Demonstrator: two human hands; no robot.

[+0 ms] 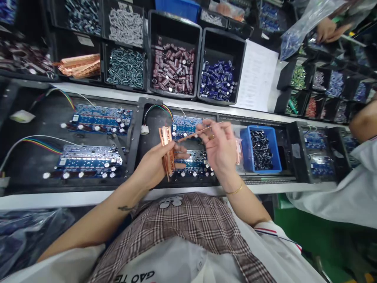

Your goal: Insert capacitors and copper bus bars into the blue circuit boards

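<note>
My left hand [154, 165] holds a bundle of copper-coloured strips [167, 153] upright, with the thumb across it. My right hand [219, 151] pinches one thin copper strip [191, 136] by its right part; the strip's left end reaches close to the bundle. Under and behind my hands lie two blue circuit boards, an upper one [187, 122] and a lower one [193, 167], partly covered by my fingers. Coloured wires [167, 109] run from the upper board to a white connector [144, 129].
Two more boards [101, 118] [88, 159] lie to the left. A blue bin [277, 151] of black parts stands right of my right hand. Black bins [175, 92] of components line the back. At the right, another person's hand [326, 29] and sleeve [338, 200] show.
</note>
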